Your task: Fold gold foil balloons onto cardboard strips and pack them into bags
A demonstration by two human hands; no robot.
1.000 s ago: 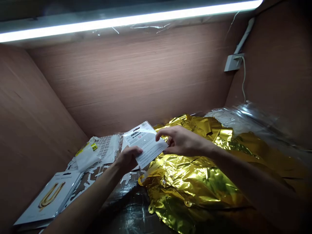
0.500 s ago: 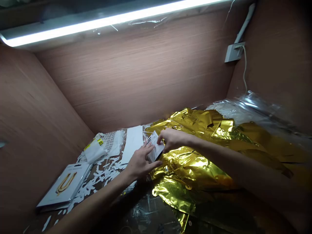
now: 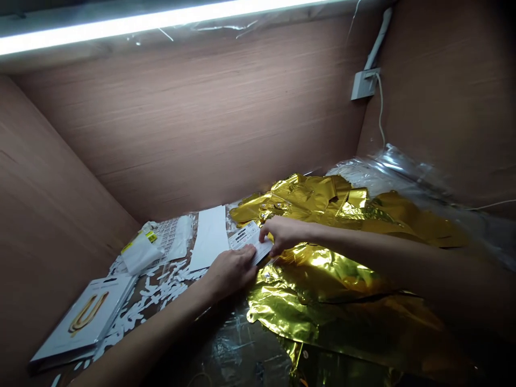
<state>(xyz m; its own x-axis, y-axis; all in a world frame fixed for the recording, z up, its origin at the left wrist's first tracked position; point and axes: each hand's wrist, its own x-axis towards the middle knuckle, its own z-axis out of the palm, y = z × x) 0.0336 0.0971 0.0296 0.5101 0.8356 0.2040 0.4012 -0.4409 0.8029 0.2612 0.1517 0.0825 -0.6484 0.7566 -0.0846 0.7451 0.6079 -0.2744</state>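
Note:
A white printed packet [image 3: 245, 235] with black text and a dark hang slot is tilted between my hands. My left hand [image 3: 234, 270] has its fingers over the packet's near left edge, closed on it. On the packet's right side, my right hand [image 3: 280, 234] is bent at the fingers and grips the edge; its fingertips are partly hidden. Under and beyond the right hand spreads a heap of shiny gold foil balloons [image 3: 298, 269]. Just left of the packet lies a plain white card strip [image 3: 209, 236].
At the left lies a stack of white packages [image 3: 83, 317] picturing a gold U. Small white strips [image 3: 157, 290] are scattered nearby, with clear bags and a label sheet [image 3: 171, 236] behind. Wooden walls enclose the sides and back. Clear plastic [image 3: 363, 172] lies at the back right.
The packet has turned flatter, showing more of its printed face. My left hand's spread fingers have drawn together on it. The whole view has shifted slightly.

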